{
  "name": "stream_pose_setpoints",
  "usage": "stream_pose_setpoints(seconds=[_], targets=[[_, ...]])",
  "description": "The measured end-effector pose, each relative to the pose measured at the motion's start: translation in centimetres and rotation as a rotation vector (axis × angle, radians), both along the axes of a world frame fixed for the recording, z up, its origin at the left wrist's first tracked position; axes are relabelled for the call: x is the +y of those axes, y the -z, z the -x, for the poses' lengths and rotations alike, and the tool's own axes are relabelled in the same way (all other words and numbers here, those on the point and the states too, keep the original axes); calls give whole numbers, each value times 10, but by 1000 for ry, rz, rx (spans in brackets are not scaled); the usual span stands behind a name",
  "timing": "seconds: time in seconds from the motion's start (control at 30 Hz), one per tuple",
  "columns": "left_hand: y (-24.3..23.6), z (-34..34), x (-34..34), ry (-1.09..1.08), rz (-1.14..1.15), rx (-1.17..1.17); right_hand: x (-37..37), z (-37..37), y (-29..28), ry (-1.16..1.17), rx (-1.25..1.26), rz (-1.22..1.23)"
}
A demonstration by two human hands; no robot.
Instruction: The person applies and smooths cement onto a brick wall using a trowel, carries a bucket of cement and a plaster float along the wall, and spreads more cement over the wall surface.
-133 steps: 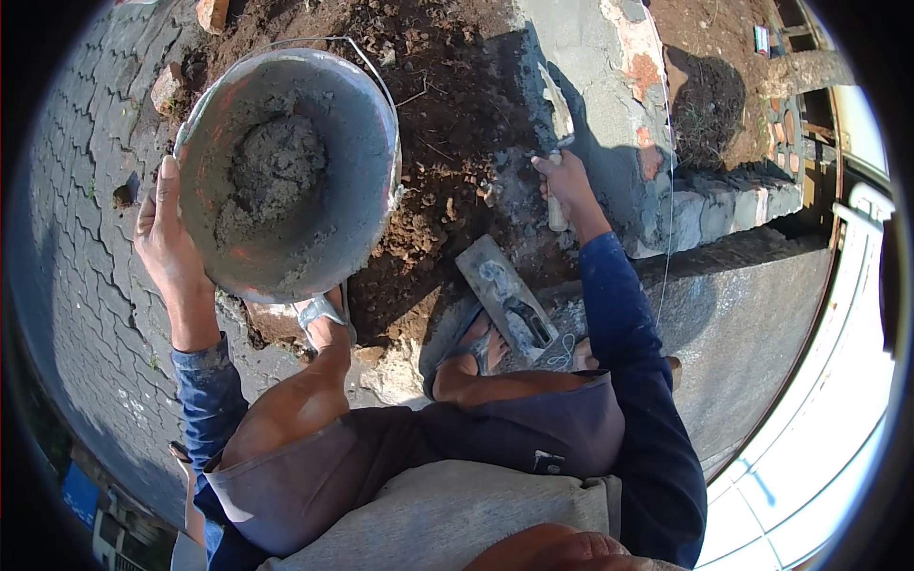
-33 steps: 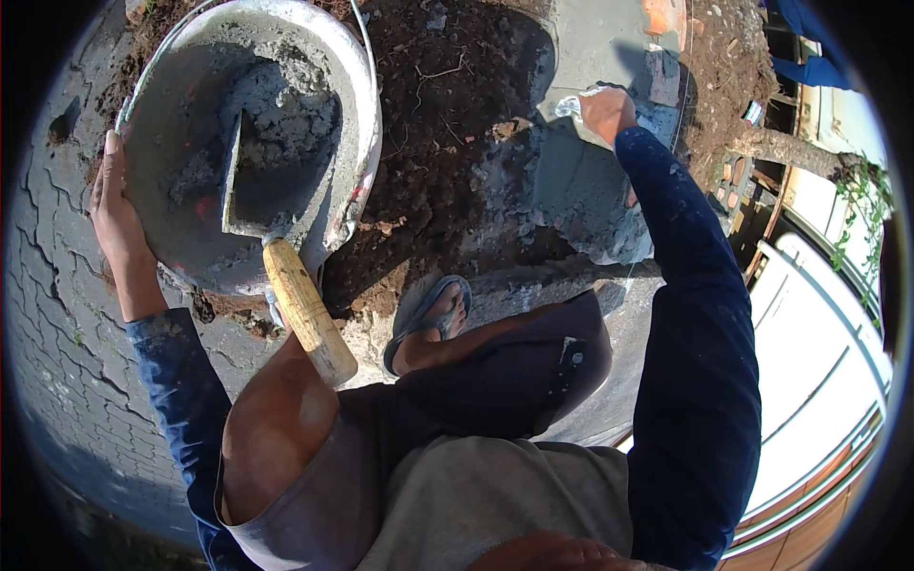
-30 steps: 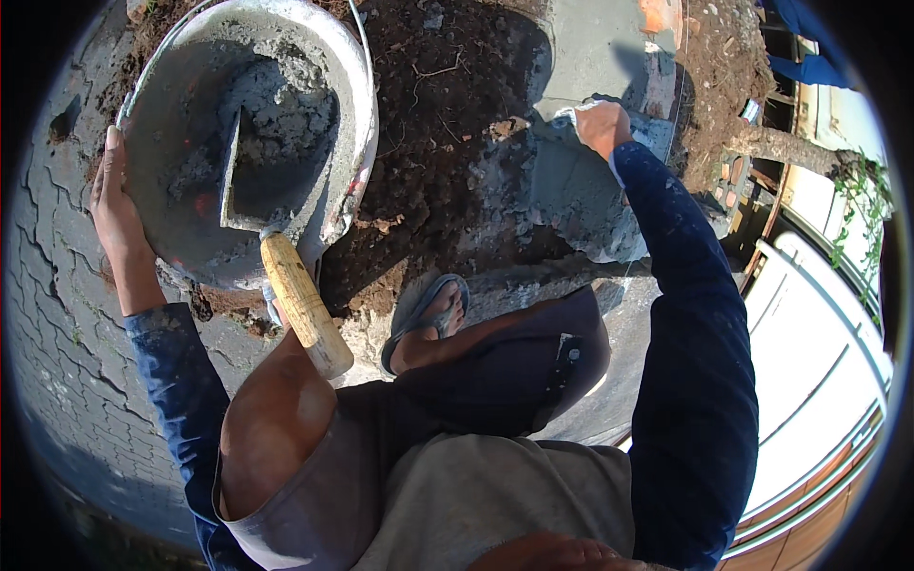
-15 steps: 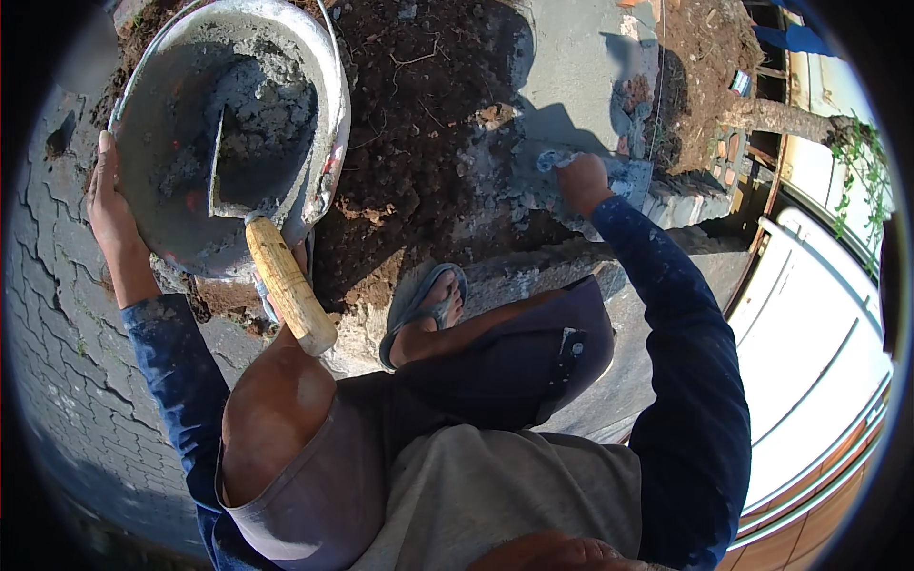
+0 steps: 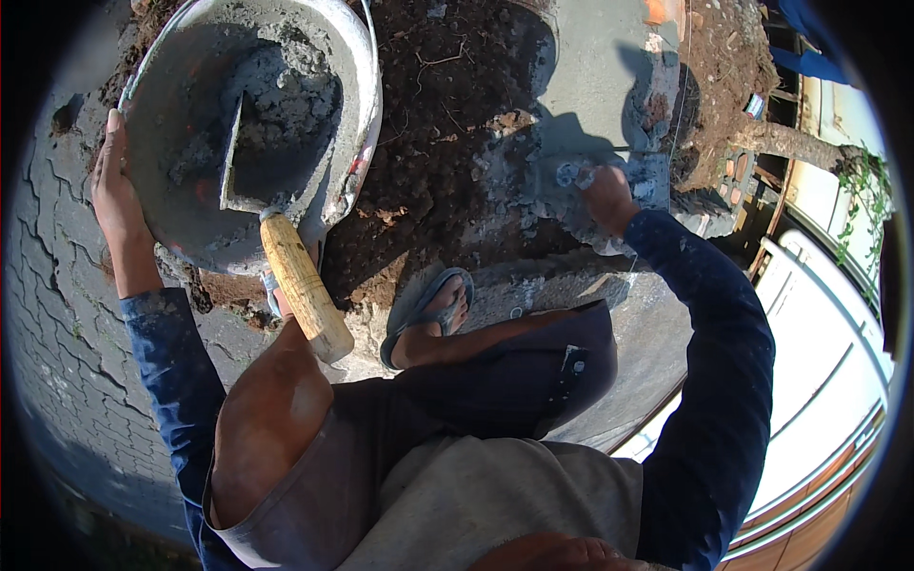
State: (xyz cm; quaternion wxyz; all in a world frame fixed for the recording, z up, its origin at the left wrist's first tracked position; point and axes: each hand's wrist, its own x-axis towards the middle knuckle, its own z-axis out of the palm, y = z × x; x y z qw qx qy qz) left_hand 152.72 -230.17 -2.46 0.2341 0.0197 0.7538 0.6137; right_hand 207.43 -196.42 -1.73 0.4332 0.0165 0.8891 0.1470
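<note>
At the far left, my left hand (image 5: 122, 205) is closed on the side of a round, mortar-smeared bucket (image 5: 176, 214), its fingers along the outer wall near the rim. Wet grey mortar (image 5: 286, 81) lies inside the bucket. A pointed trowel (image 5: 307, 290) rests there, blade inside and wooden handle leaning out over the near rim; neither hand touches it. My right hand (image 5: 609, 200) is closed round the handle of a flat plastering trowel (image 5: 651, 181). Its blade lies flat on the near end of a smoothed cement strip (image 5: 592, 71). The fist hides part of the handle.
Dark loose soil (image 5: 419, 162) lies between bucket and strip. A taut string (image 5: 680, 105) runs along the strip's right edge. My sandalled foot (image 5: 443, 309) stands near the concrete edge. Paving blocks (image 5: 71, 285) lie left; a white metal gate (image 5: 809, 333) stands right.
The ground, bucket and strip have shifted rightward in the view. Both hands keep their holds, and the flat trowel stays at the near end of the strip.
</note>
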Motion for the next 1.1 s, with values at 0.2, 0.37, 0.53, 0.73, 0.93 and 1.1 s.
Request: stream_pose_setpoints(seconds=[0.2, 0.37, 0.53, 0.73, 0.93, 1.1], targets=[[-3, -9, 1, -13, 11, -30, 63, 84, 16, 136, -8, -145], [-8, -8, 3, -5, 36, -23, 129, 111, 32, 121, 42, -200], [-9, -8, 0, -40, 12, -55, 164, 135, 47, 74, 142, -244], [-6, -7, 3, -54, -7, -140, 200, 172, 44, 168, 50, -320], [-12, -12, 8, -108, 63, -109, 246, 181, 47, -73, 154, -329], [-17, -13, 9, -93, 71, -129, 274, 223, 18, 70, 182, -531]])
